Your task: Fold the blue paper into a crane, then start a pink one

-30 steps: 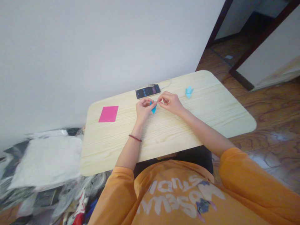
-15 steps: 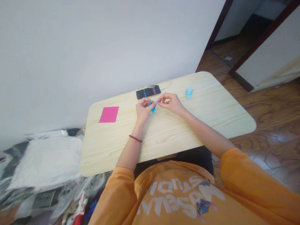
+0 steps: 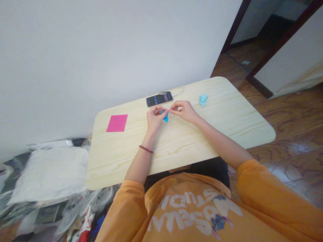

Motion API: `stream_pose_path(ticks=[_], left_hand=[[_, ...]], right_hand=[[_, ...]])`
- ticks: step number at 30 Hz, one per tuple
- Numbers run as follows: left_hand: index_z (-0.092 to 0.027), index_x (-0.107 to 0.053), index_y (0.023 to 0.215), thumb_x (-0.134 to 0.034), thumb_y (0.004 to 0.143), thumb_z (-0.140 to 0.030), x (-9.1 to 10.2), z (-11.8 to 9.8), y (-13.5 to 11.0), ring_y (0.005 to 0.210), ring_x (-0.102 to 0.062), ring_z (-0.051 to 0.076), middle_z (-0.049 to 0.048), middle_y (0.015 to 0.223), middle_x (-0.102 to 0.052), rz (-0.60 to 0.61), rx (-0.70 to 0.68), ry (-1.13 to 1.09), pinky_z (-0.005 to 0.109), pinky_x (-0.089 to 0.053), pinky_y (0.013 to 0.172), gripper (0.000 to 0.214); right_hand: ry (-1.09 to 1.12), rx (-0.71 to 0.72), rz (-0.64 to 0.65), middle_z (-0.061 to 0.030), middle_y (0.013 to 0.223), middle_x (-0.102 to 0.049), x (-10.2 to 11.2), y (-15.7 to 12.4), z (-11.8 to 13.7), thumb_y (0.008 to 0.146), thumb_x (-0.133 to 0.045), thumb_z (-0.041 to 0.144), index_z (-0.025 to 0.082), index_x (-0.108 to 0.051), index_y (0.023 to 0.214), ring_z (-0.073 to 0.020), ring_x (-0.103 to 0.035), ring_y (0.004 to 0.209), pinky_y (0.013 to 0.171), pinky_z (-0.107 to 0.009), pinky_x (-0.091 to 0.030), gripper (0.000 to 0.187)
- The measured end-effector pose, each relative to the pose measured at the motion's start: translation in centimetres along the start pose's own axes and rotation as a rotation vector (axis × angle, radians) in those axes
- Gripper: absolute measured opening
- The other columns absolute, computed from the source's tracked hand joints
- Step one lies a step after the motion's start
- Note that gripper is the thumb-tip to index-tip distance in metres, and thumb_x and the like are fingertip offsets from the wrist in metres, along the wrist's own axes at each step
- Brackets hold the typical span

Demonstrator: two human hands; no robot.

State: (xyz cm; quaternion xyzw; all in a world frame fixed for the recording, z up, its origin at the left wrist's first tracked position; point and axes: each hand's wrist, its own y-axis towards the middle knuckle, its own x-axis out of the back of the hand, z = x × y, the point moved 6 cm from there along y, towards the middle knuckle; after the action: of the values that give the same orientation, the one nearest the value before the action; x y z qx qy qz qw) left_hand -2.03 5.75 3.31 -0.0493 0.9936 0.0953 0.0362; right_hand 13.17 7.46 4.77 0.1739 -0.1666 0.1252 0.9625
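Note:
Between thumb and fingers, my left hand (image 3: 155, 117) pinches a small piece of folded blue paper (image 3: 166, 119); part of it is hidden behind the fingers. My right hand (image 3: 183, 111) is closed in a pinch at the paper's upper right tip, its thumb and forefinger pressed together there. Off to the right on the table lies a light blue origami figure (image 3: 203, 99) with pointed flaps. A flat square of pink paper (image 3: 117, 123) rests to the left of my hands.
A phone (image 3: 159, 99) with its screen lit lies just beyond my hands, a white cable (image 3: 179, 92) running from it. The pale wooden table (image 3: 202, 144) stands against a white wall. White bags (image 3: 50, 171) and clutter are at the left.
The blue paper has turned slightly in my left hand, its lower point shifting a little to the right. Both hands stay in nearly the same place.

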Motion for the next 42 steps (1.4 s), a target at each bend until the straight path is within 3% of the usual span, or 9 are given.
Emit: stream_pose_path(ticks=[7,14,23,28,32,36,42], left_hand=[[-0.019,-0.05,0.065,-0.083,0.059,-0.026,0.1,0.0,0.1,0.06,-0.061,0.008,-0.0016,0.068,-0.065,-0.014,0.019,-0.093,0.02,-0.048,0.058,0.035],[-0.019,-0.051,0.067,-0.085,0.056,-0.031,-0.1,0.1,0.0,0.059,-0.062,0.009,-0.0014,0.067,-0.067,-0.012,0.02,-0.098,0.021,-0.049,0.058,0.038],[-0.018,-0.056,0.072,-0.084,0.059,-0.036,0.0,0.5,0.0,0.06,-0.063,0.01,0.0003,0.068,-0.068,-0.01,0.023,-0.043,0.023,-0.05,0.058,0.035],[-0.021,-0.062,0.104,-0.082,0.064,-0.036,0.0,0.6,0.1,0.089,-0.07,0.019,0.0076,0.095,-0.074,0.034,0.006,-0.002,0.028,-0.054,0.072,0.047],[-0.024,-0.06,0.113,-0.084,0.061,-0.037,0.1,1.0,0.4,0.109,-0.064,0.023,0.0104,0.121,-0.066,0.04,-0.032,0.04,0.033,-0.054,0.083,0.058],[-0.023,-0.06,0.113,-0.079,0.068,-0.038,0.3,2.6,0.9,0.106,-0.065,0.022,0.0122,0.123,-0.064,0.054,0.019,0.023,0.034,-0.054,0.082,0.051],[-0.021,-0.062,0.107,-0.072,0.071,-0.023,0.1,4.1,1.0,0.087,-0.065,0.017,0.0099,0.107,-0.069,0.053,0.016,0.186,0.03,-0.053,0.074,0.038]], right_hand=[[0.056,-0.084,0.006,-0.0033,0.066,-0.065,0.0,0.2,-0.2,0.068,-0.07,0.033,0.015,-0.068,0.067,-0.0134,-0.055,0.063,0.064,-0.028,-0.044,0.019],[0.243,-0.221,0.033,-0.0002,0.058,-0.057,-0.3,-0.3,-0.2,0.065,-0.074,0.046,0.014,-0.067,0.072,-0.0082,-0.042,0.05,0.043,-0.023,-0.029,0.033],[0.373,-0.263,0.088,0.005,0.049,-0.048,-0.8,-0.1,-0.6,0.062,-0.077,0.046,0.017,-0.06,0.069,-0.0054,-0.034,0.042,0.039,-0.022,-0.024,0.035],[0.194,-0.198,0.003,0.0014,0.055,-0.055,0.3,0.3,-1.0,0.068,-0.072,0.042,0.017,-0.062,0.069,-0.0096,-0.044,0.05,0.046,-0.024,-0.034,0.027],[-0.008,-0.103,-0.118,-0.0023,0.064,-0.062,1.8,0.7,-0.9,0.069,-0.068,0.031,0.017,-0.064,0.066,-0.0138,-0.054,0.062,0.061,-0.028,-0.042,0.015],[-0.136,-0.081,-0.184,-0.0009,0.06,-0.06,3.0,0.9,-0.8,0.071,-0.064,0.027,0.017,-0.066,0.067,-0.0133,-0.051,0.058,0.06,-0.028,-0.039,0.011],[-0.27,-0.072,-0.311,0.001,0.055,-0.054,6.1,1.6,-1.0,0.072,-0.065,0.028,0.018,-0.067,0.068,-0.0134,-0.046,0.055,0.06,-0.029,-0.037,0.011]])
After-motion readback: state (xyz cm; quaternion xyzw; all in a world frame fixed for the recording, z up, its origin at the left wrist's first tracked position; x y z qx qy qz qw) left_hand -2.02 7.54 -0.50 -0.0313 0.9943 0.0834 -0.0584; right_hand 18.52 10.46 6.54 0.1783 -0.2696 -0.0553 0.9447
